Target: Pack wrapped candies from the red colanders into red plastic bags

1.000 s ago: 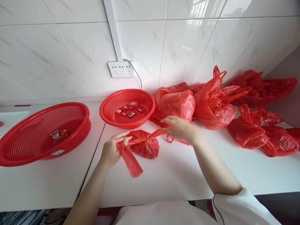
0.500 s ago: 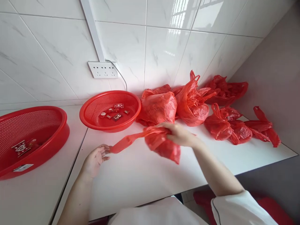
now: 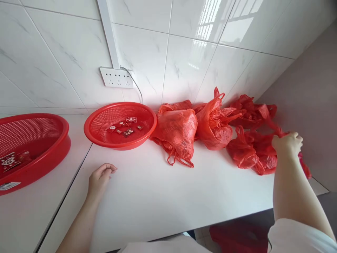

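My right hand [image 3: 287,143] is at the far right of the table, closed on the gathered top of a red plastic bag [image 3: 273,124]. Part of that bag is smeared by motion, and its lower part is hidden behind my hand and forearm. Beside it sit knotted red bags [image 3: 241,149], close to my wrist. My left hand [image 3: 100,179] hovers over or rests on the white table, fingers loosely curled together with nothing visible in them. Just behind it stands a round red plastic basket [image 3: 119,143] with several small red packets [image 3: 128,132] inside.
Another red basket [image 3: 56,154] with packets stands at the left, across a seam in the table [image 3: 158,196]. Large red bags [image 3: 177,130] [image 3: 214,123] and a further bag heap [image 3: 244,109] line the tiled wall. A socket strip [image 3: 117,78] with a cable is above. A grey panel [image 3: 302,91] bounds the right.
My right hand has carried the filled red bag from the middle to the far right. My left hand has let go of the bag's handle and curled its fingers. The view has shifted slightly.
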Action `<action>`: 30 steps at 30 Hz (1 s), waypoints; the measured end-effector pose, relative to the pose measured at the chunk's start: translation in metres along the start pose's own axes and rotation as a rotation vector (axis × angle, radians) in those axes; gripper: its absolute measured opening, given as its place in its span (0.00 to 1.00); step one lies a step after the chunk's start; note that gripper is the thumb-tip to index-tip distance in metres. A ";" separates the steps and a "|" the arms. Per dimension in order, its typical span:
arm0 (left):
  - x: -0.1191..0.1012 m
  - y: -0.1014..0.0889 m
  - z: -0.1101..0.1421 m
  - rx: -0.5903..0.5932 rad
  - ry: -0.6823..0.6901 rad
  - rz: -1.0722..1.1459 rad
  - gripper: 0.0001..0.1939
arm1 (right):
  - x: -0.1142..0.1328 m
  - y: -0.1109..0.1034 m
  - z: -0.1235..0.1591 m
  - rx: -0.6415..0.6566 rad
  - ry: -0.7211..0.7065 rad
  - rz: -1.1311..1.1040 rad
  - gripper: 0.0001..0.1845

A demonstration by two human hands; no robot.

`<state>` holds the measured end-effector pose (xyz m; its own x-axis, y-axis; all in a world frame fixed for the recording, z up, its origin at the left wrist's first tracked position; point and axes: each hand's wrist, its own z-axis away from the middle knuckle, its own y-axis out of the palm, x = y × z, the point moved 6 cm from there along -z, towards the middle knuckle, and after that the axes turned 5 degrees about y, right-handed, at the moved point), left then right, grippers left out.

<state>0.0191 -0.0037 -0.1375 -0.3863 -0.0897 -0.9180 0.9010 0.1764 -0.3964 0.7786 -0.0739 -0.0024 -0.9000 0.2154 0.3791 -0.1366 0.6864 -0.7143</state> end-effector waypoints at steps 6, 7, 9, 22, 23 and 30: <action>-0.001 -0.004 -0.003 -0.203 0.074 0.117 0.08 | 0.155 0.036 0.091 0.053 0.002 -0.095 0.23; -0.004 -0.005 -0.005 -0.247 0.092 0.156 0.09 | 0.192 0.042 0.113 0.113 -0.083 -0.193 0.20; -0.011 -0.006 -0.009 -0.311 0.120 0.206 0.12 | 0.264 0.060 0.161 0.429 -0.371 -0.357 0.14; -0.039 0.015 -0.052 -0.090 -0.170 0.397 0.37 | 0.452 0.092 0.235 1.007 -0.953 -0.457 0.11; -0.035 0.018 -0.051 -0.082 -0.169 0.410 0.36 | 0.456 0.093 0.225 0.974 -0.934 -0.456 0.11; -0.036 0.022 -0.036 -0.061 0.004 0.417 0.33 | 0.404 0.092 0.150 0.674 -0.343 -0.259 0.10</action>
<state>0.0455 0.0386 -0.1137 0.0079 0.0054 -1.0000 0.9670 0.2545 0.0091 0.3402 -0.0283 -0.0034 -0.8677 -0.1946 0.4573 -0.4806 0.0938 -0.8719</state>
